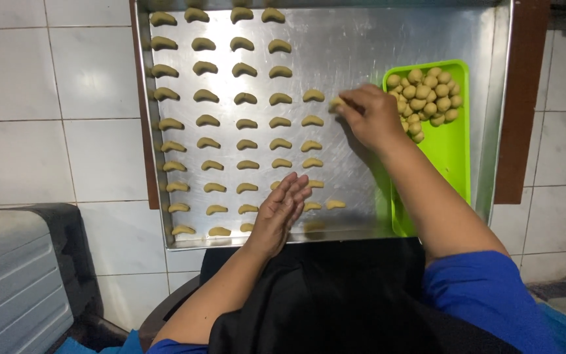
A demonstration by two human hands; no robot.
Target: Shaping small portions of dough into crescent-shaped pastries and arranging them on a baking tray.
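Note:
A large metal baking tray [375, 46] lies in front of me on a tiled floor. Several rows of small crescent-shaped dough pieces [245, 98] cover its left half. My right hand [369, 117] reaches over the tray's middle and pinches a dough piece [337, 103] in its fingertips, at the end of a row. My left hand [280, 213] rests flat near the tray's front edge, fingers together, holding nothing, over the lowest rows. A green plastic tray [450, 151] on the right side holds a heap of round dough balls [425, 95].
A brown wooden board [522, 98] sits under the metal tray's right side. White floor tiles [47, 98] surround it. A grey ribbed case [14, 275] stands at the lower left. Black cloth [335, 301] covers my lap.

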